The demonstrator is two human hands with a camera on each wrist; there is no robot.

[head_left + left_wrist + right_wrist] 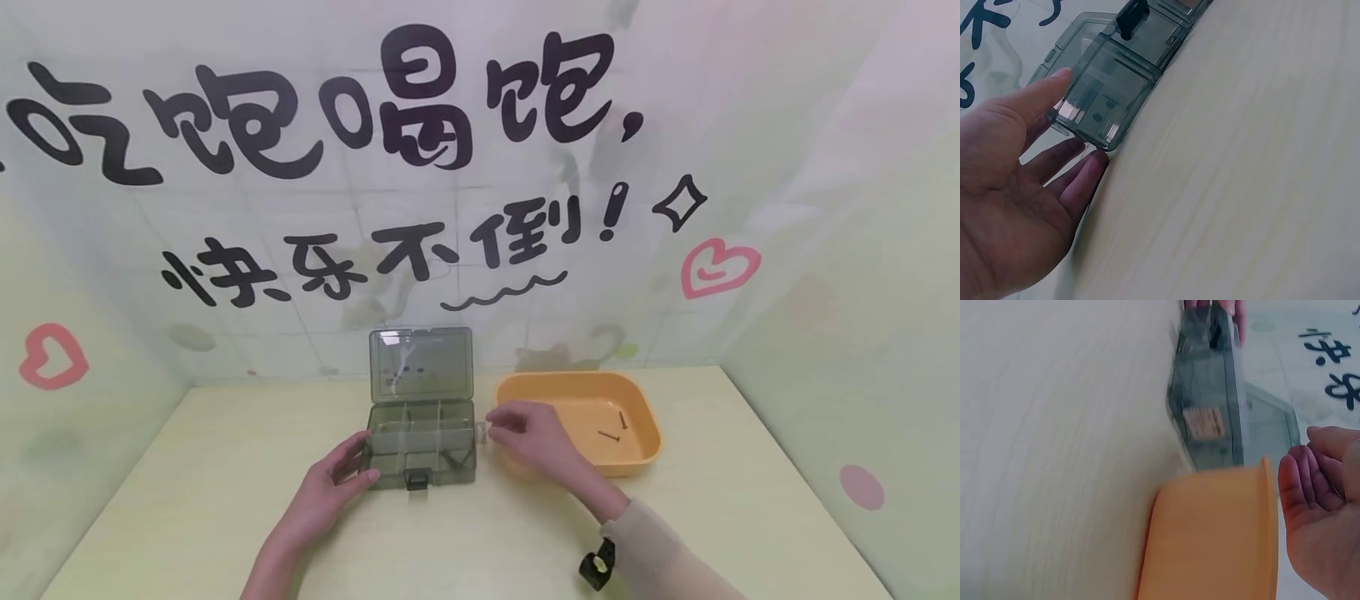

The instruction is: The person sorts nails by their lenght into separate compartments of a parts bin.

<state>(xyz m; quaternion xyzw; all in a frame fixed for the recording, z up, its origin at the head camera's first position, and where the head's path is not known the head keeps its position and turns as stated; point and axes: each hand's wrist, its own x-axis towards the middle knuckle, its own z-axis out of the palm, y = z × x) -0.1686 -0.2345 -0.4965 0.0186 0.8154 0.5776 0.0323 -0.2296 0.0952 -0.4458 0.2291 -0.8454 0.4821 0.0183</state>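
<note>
Nearest, on the pale table (495, 546), the left hand (326, 487) holds the front left corner of the divided box (450, 479), its thumb at the front and its other fingers bent against the left end; that grip seems enough, provided it steadies the box without tipping it. The latch (417, 479) hangs at the middle of the front wall, so the thumb does best well to its left, as here. Of the 3 front compartments, the right-hand 1 has dark screws (454, 459) in it; if more go there, I would lower each below the divider tops before letting go, laying it along its neighbours. The right hand (536, 433) hangs between the box and the orange tray (651, 417), over the tray's left side, its fingers bent and the thumb close to the index finger; I cannot tell whether anything is pinched between them. Reaching in from the right suits that compartment, with the wrist kept high enough to clear the tray's rim. In the tray, 2 loose screws (610, 436) lie apart on the floor, so each can probably be pinched by its middle and lifted singly. Behind the 3 rear compartments the lid (422, 367) stands raised, just in front of the lettered wall (330, 200); knuckles should stay forward of it.
</note>
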